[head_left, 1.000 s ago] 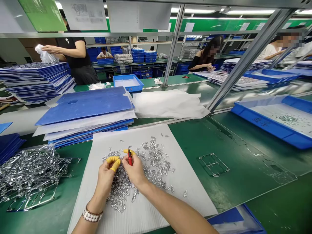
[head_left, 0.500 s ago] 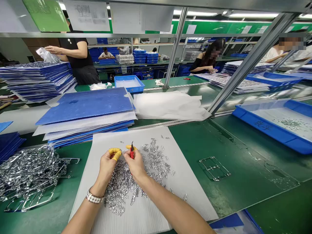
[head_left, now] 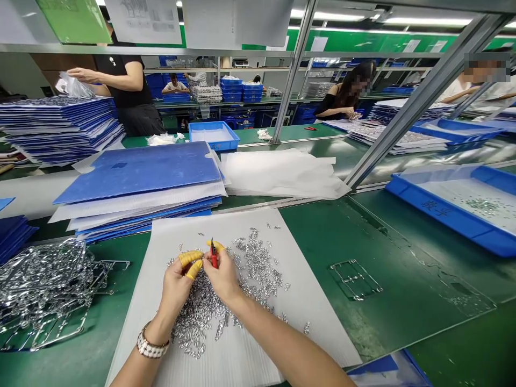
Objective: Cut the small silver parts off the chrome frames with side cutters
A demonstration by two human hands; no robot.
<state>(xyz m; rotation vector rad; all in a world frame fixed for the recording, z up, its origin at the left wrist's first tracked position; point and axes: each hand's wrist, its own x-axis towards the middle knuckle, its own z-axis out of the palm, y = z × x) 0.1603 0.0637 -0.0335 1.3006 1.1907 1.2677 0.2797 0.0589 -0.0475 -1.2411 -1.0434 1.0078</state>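
Note:
My left hand point(head_left: 180, 278) wears yellow finger covers and a beaded bracelet point(head_left: 150, 344). Its fingers are bent toward the thumb in a pinch, and whatever is between the tips is too small to make out. Close by on the right, my right hand point(head_left: 223, 277) grips red-handled nippers point(head_left: 214, 255), dark tips pointing up. The two hands nearly meet at the fingertips. Below them, a heap of small shiny silver pieces point(head_left: 201, 314) is spread over a white sheet point(head_left: 326, 338).
At the left lies a tangled pile of shiny metal frames point(head_left: 44, 290); a single frame point(head_left: 355, 279) lies to the right. Blue boards point(head_left: 149, 172) are stacked behind the sheet. A blue tray point(head_left: 455, 212) stands at the right, near a slanted metal post point(head_left: 415, 107). Other people work beyond.
Both hands have shifted slightly; the nippers have moved a little left and down, with their tips tilting left. My left fingers and thumb have come slightly apart.

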